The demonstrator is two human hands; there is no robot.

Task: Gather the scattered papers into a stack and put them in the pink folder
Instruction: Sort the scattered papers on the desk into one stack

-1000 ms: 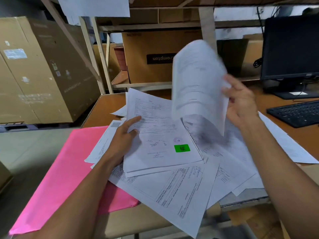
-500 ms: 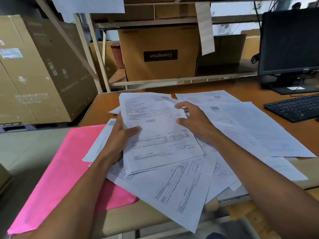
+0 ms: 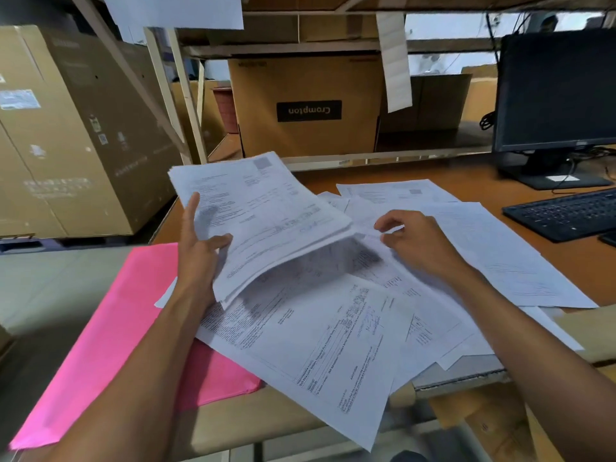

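Observation:
My left hand [image 3: 196,251] holds a small stack of printed papers [image 3: 266,215] by its left edge, thumb on top, and the stack is tilted up off the desk. My right hand [image 3: 416,241] lies to the right of that stack and pinches the edge of a loose sheet [image 3: 370,221] with curled fingers. More printed sheets [image 3: 326,341] lie fanned across the wooden desk [image 3: 433,175], some hanging over its front edge. The pink folder [image 3: 110,331] lies flat at the left, partly covered by the papers and my left forearm.
A black keyboard [image 3: 566,215] and a dark monitor [image 3: 560,91] stand at the right. A shelf rack behind the desk holds a cardboard box [image 3: 306,105]. A large cardboard box [image 3: 66,135] stands on the floor at the left.
A raised sheet came down from my right hand onto the stack. My left hand has since lifted the stack's near side, and my right hand moved right onto a loose sheet.

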